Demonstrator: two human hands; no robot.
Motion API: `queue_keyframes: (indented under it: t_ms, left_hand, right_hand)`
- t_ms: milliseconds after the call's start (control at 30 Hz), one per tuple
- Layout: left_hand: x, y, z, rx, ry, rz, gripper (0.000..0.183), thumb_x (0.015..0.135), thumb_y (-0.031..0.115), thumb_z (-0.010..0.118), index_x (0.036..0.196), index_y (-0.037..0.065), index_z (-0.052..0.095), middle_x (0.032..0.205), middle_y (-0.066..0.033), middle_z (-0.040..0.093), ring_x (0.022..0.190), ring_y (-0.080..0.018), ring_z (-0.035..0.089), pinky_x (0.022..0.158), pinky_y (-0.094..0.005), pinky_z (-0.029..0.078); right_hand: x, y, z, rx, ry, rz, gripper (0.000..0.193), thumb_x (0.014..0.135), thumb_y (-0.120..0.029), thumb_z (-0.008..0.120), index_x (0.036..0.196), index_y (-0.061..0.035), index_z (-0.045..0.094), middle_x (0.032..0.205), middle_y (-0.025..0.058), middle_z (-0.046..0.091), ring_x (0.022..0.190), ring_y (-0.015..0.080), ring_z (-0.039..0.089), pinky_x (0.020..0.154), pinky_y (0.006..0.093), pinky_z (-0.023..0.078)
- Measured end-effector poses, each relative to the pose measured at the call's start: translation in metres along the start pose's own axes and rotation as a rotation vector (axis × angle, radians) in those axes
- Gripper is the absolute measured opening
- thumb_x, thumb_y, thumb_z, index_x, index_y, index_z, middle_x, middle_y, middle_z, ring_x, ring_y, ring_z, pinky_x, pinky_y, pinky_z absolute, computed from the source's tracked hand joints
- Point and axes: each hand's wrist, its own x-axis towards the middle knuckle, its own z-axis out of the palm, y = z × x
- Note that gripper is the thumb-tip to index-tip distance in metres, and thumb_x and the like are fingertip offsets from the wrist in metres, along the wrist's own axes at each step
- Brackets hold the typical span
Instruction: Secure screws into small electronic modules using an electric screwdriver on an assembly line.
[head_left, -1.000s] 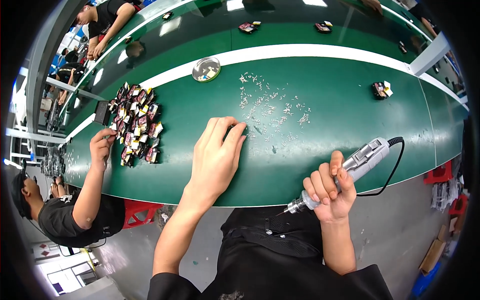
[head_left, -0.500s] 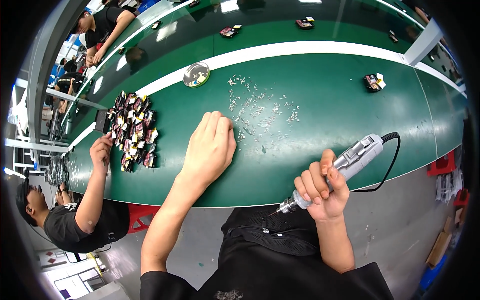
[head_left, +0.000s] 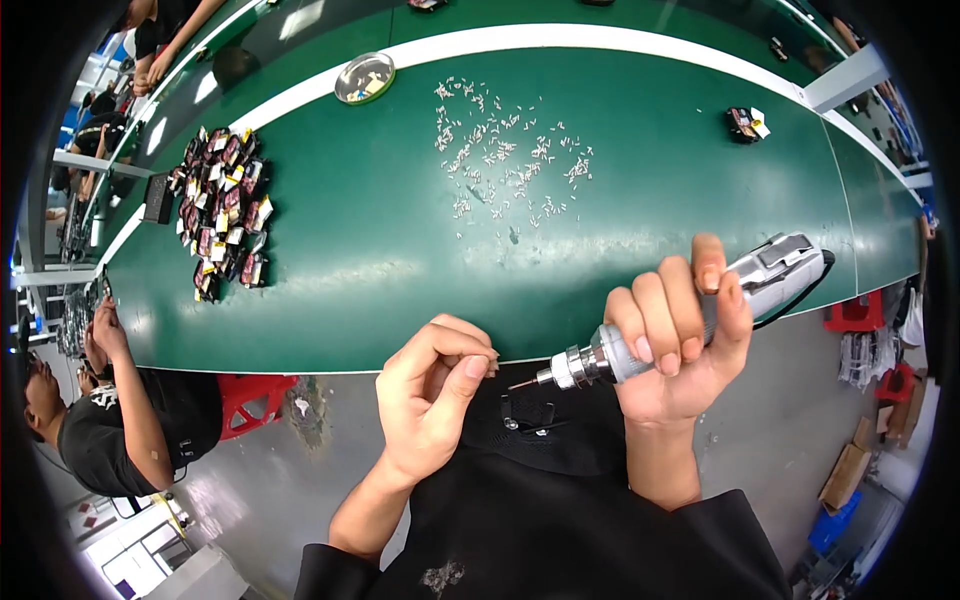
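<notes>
Small packets on the green bench

A heap of dark red packets [head_left: 222, 215] with white labels lies far left; brown cardboard boxes [head_left: 852, 470] stand lower right.

Bare green table [head_left: 380, 270] lies between the scattered screws [head_left: 505, 160] and parts pile [head_left: 222, 215].

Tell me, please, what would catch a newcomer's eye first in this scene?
The right hand grips a silver corded electric screwdriver over the near edge of the long green table. Just left of its tip, the left hand pinches something tiny. Small silvery screws lie scattered mid-table.
</notes>
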Motion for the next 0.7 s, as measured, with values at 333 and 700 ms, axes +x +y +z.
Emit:
queue_keyframes:
  t_ms: [333, 700]
  left_hand:
    - [-0.012, -0.003, 0.011, -0.385, -0.025, -0.143, 0.017, 0.090, 0.013, 0.060, 0.086, -0.002, 0.054, 0.081, -0.0130, 0.054, 0.066, -0.0157, 0.052, 0.057, -0.0253, 0.042]
    - [-0.012, -0.003, 0.012, -0.391, -0.054, -0.155, 0.019, 0.089, 0.014, 0.061, 0.087, -0.004, 0.056, 0.080, -0.0123, 0.053, 0.065, -0.0145, 0.051, 0.056, -0.0248, 0.041]
  right_hand:
    - [-0.001, -0.003, 0.019, -0.015, -0.043, -0.109, 0.017, 0.098, -0.021, 0.045, 0.092, -0.0052, 0.048, 0.053, -0.0029, 0.037, 0.045, 0.0079, 0.037, 0.052, 0.0256, 0.036]
    - [-0.003, -0.002, 0.021, -0.026, -0.018, -0.118, 0.016, 0.097, -0.020, 0.045, 0.092, -0.0053, 0.047, 0.053, -0.0032, 0.037, 0.044, 0.0076, 0.037, 0.052, 0.0260, 0.036]
